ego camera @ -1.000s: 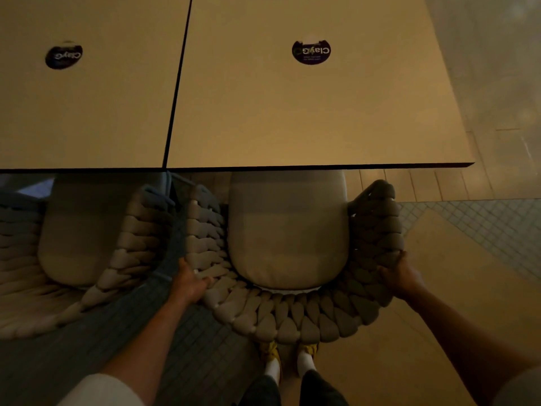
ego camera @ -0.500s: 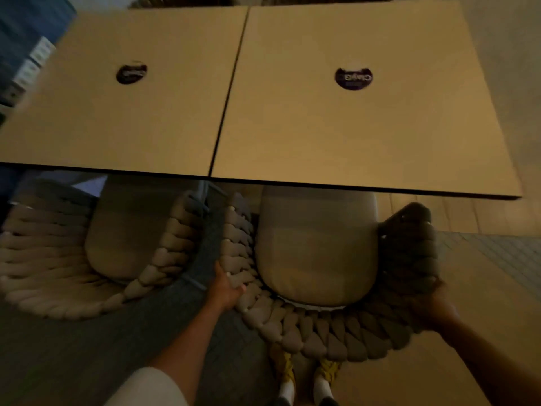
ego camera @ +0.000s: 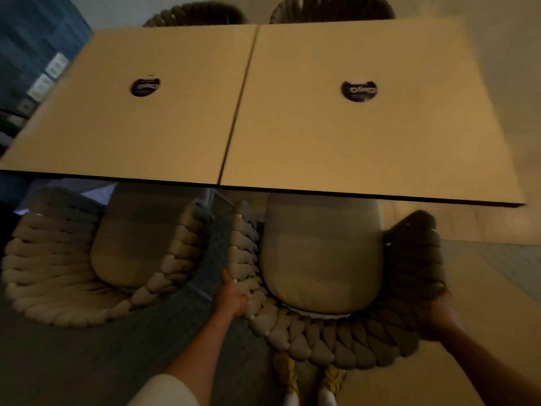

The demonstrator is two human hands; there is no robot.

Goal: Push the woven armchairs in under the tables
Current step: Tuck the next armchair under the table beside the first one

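Note:
Two square tan tables stand side by side, the left table [ego camera: 140, 136] and the right table [ego camera: 380, 148]. A woven armchair [ego camera: 330, 341] with a beige seat cushion sits partly under the right table's near edge. My left hand [ego camera: 232, 294] grips its left arm rim. My right hand [ego camera: 436, 317] holds its right arm rim, fingers hidden behind the weave. A second woven armchair [ego camera: 58, 276] sits partly under the left table.
Two more woven chair backs [ego camera: 199, 13] show beyond the far table edge. A round dark sticker [ego camera: 359, 90] marks each tabletop. My feet [ego camera: 310, 385] stand just behind the chair. A blue wall [ego camera: 32, 39] is at the far left.
The view has pulled back and tilted up, showing both whole tabletops and the far chairs. Both hands keep their grip on the right chair's rim.

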